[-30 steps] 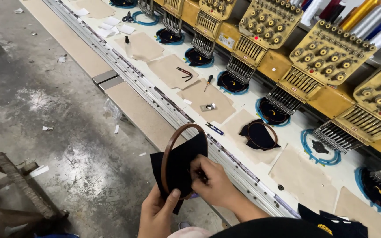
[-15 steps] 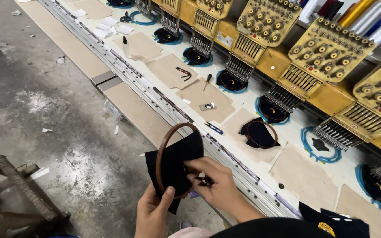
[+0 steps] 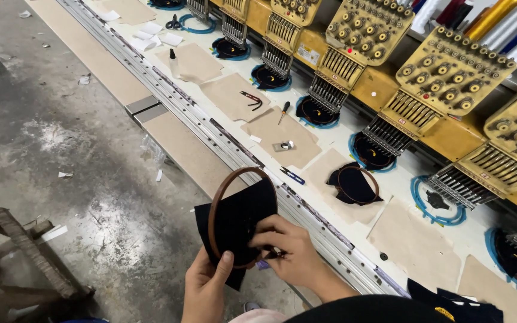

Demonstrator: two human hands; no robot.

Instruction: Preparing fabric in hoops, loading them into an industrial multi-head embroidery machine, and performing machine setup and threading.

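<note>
Holding hoop (image 3: 213,210) rim in left hand (image 3: 206,288); right hand (image 3: 287,251) pinching at dark cloth (image 3: 243,218). Looks light: rim stiff, cloth floppy, so grip rim.

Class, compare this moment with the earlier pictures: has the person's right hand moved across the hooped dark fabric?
Yes. The right hand has slid left onto the dark fabric in the brown embroidery hoop, away from the machine's metal rail; the left hand holds the hoop's lower edge.

A long embroidery machine (image 3: 450,78) ran along the upper right, its yellow heads in a row above a white table (image 3: 336,140). Left of the machine lay a stained grey concrete floor (image 3: 49,137), and a rough wooden frame (image 3: 19,257) stood at the floor's lower left.
</note>
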